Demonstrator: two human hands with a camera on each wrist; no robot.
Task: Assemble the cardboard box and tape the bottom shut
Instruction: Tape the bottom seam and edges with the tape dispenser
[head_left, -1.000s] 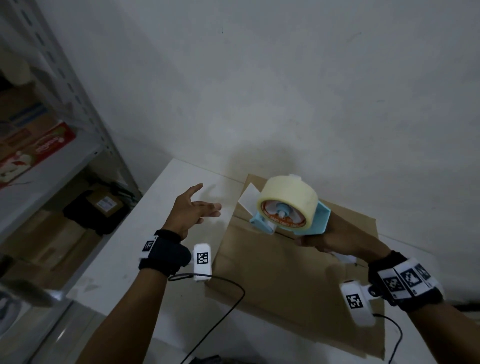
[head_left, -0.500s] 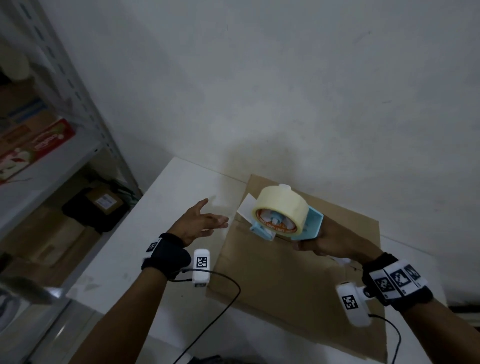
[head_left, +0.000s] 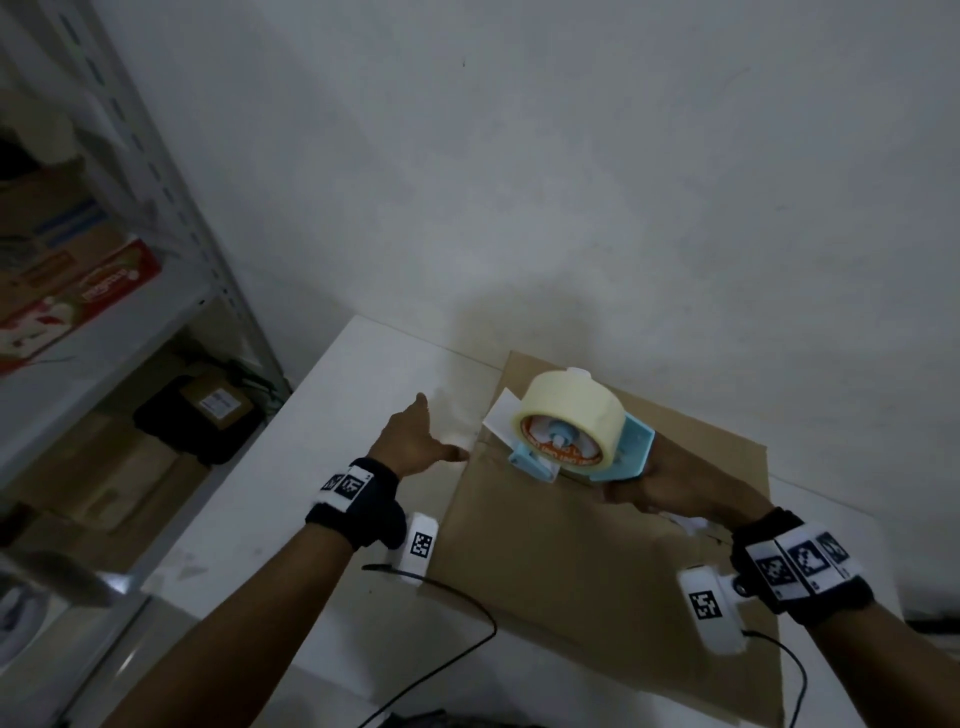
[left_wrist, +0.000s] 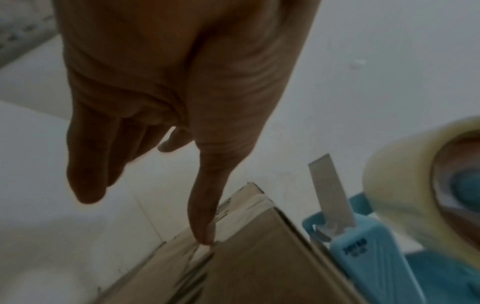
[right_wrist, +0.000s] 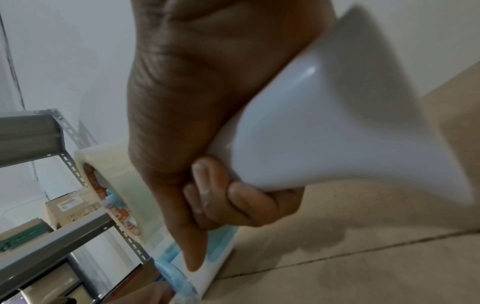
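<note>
- Your left wrist view alone shows your left hand (left_wrist: 166, 86) with fingers straight, thumb tip pressing the taped edge of the brown cardboard box (left_wrist: 259, 267).
- Your right hand (right_wrist: 207, 115) grips the blue tape dispenser's (head_left: 631, 449) white handle, its nose on the box.
- At 9 o'clock, bare white desk (head_left: 322, 426); grey shelving (head_left: 171, 208) beyond.

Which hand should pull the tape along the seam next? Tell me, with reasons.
Right. The right hand already grips the tape dispenser at the cardboard box's far-left edge. The left hand is open, its thumb pressing that edge, so it looks better placed to steady the box.
</note>
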